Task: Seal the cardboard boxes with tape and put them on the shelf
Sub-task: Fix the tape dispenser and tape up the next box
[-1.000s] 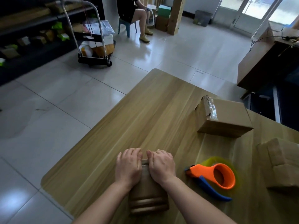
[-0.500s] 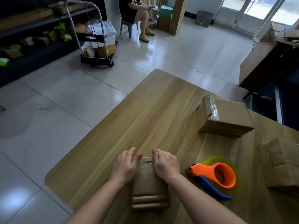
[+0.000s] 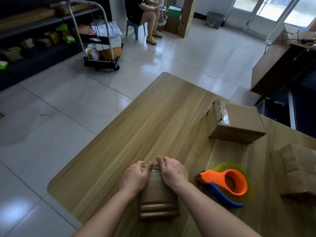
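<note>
Wooden table (image 3: pixel 153 117) lies under left hand (image 3: pixel 135 177) and right hand (image 3: pixel 172 171). Dark shelf (image 3: pixel 34 31) is far ahead-left of left hand, across the floor. Taped cardboard box (image 3: pixel 239 120) sits ahead-right of right hand, well apart. Second box (image 3: pixel 301 170) is farther right, at frame edge. Small box (image 3: pixel 158 194) is directly beneath both hands, on the table. Orange-and-blue tape dispenser (image 3: pixel 227 182) lies near right hand on its right side, untouched. Hands are side by side atop small box, fingers curled over its far edge, gripping it.

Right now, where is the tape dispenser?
In the head view, the tape dispenser lies on the wooden table, just right of the right hand and the small cardboard box it holds, left of other cardboard boxes.
</note>
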The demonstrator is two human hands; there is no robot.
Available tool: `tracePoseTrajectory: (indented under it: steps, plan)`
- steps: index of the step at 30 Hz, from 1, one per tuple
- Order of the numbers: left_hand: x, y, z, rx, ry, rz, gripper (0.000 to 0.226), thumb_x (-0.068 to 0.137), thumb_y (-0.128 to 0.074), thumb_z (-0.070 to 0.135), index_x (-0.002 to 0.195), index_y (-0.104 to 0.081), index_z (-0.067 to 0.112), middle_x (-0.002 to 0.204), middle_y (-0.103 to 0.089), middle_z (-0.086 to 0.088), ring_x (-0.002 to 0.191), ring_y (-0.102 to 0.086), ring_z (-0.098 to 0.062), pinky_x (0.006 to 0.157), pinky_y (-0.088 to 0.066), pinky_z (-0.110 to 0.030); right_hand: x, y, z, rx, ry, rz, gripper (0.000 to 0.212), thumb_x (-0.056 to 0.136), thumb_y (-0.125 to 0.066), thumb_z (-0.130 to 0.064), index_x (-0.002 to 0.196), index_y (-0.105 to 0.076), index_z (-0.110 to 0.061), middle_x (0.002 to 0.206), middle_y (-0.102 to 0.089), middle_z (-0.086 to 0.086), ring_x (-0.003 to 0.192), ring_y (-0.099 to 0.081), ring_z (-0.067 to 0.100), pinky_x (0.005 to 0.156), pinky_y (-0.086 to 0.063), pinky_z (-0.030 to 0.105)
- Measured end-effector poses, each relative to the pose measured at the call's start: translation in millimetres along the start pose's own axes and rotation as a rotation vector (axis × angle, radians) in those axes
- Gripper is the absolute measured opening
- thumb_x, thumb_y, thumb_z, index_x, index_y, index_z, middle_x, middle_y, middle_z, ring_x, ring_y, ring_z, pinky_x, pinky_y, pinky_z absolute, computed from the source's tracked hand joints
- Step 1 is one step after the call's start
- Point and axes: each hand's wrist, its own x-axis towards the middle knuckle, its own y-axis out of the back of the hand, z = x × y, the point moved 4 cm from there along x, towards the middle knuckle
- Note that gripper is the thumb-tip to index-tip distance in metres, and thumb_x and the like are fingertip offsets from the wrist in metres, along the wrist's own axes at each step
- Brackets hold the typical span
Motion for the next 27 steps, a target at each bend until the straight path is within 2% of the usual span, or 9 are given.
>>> tracePoseTrajectory:
  steps: [3,6,9,12,15,16,18,22,27]
  plan:
    - [0,-1,-2,-0.035,0.041,-0.04,0.07,0.09,-0.038,0.064,0.137,-0.048,0.014,0.137,-0.054,-0.012,0.126,-0.05,-0.027,0.103,-0.04,-0.038,1,0,3,0.125,-0.023,-0.024,0.06,0.099,-0.024,-0.062,0.124,-0.057,-0.019,0.127,-0.063,0.007,0.121,-0.055,0.027,0.094,-0.043,0.037]
    - [-5,2,-6,-0.087,0.204,-0.138,0.098,0.076,-0.024,0.085,0.146,-0.037,0.017,0.145,-0.042,-0.016,0.129,-0.045,-0.033,0.103,-0.043,-0.047,1,4,11,0.316,-0.185,0.003,0.068,0.098,-0.026,-0.064,0.137,-0.05,-0.014,0.135,-0.058,0.01,0.126,-0.052,0.029,0.099,-0.04,0.037]
    - [-9,4,5,-0.055,0.28,-0.229,0.12,0.061,-0.008,0.095,0.135,-0.051,0.011,0.134,-0.055,-0.016,0.118,-0.055,-0.034,0.097,-0.048,-0.048,3,6,22,0.318,-0.381,-0.037,0.068,0.099,-0.029,-0.061,0.136,-0.052,-0.009,0.136,-0.056,0.012,0.127,-0.051,0.031,0.099,-0.04,0.037]
    - [-3,11,25,-0.187,0.285,-0.207,0.087,0.088,-0.022,0.074,0.123,-0.061,0.005,0.125,-0.061,-0.017,0.115,-0.058,-0.033,0.1,-0.046,-0.045,10,16,21,0.436,-0.391,-0.001,0.057,0.1,-0.039,-0.051,0.125,-0.059,-0.003,0.128,-0.06,0.015,0.125,-0.052,0.034,0.098,-0.042,0.037]
    - [2,32,53,-0.497,0.2,-0.108,0.047,0.098,-0.037,0.052,0.097,-0.066,0.015,0.109,-0.067,-0.011,0.104,-0.061,-0.03,0.098,-0.047,-0.045,18,46,16,0.591,-0.347,0.185,0.021,0.093,-0.054,-0.028,0.092,-0.062,-0.008,0.1,-0.064,0.013,0.11,-0.059,0.037,0.091,-0.047,0.041]
    - [2,42,63,-0.562,0.14,-0.06,0.035,0.099,-0.04,0.043,0.093,-0.064,0.019,0.103,-0.066,-0.007,0.102,-0.06,-0.027,0.096,-0.048,-0.043,20,59,15,0.645,-0.338,0.24,0.013,0.088,-0.058,-0.022,0.093,-0.062,-0.011,0.101,-0.065,0.011,0.106,-0.06,0.035,0.091,-0.049,0.042]
    - [1,60,83,-0.674,0.018,0.004,0.019,0.098,-0.046,0.022,0.108,-0.061,0.018,0.105,-0.062,-0.003,0.103,-0.057,-0.02,0.088,-0.049,-0.037,23,81,10,0.805,-0.31,0.276,0.027,0.084,-0.063,-0.017,0.11,-0.059,-0.015,0.109,-0.063,0.007,0.105,-0.059,0.028,0.091,-0.052,0.043]
    - [-9,70,103,-0.884,-0.187,0.015,0.054,0.082,-0.042,-0.019,0.121,-0.052,0.016,0.111,-0.059,0.002,0.103,-0.055,-0.006,0.078,-0.053,-0.027,26,101,3,1.063,-0.235,0.324,0.034,0.085,-0.063,-0.014,0.118,-0.054,-0.018,0.108,-0.059,0.003,0.101,-0.058,0.022,0.089,-0.055,0.042]
    - [-8,56,82,-0.743,-0.169,0.074,0.046,0.084,-0.049,-0.009,0.118,-0.052,0.021,0.123,-0.051,-0.007,0.114,-0.05,-0.018,0.092,-0.051,-0.038,19,81,12,0.955,-0.206,0.413,0.014,0.084,-0.067,-0.022,0.097,-0.063,-0.02,0.097,-0.065,0.005,0.095,-0.064,0.025,0.09,-0.054,0.044]
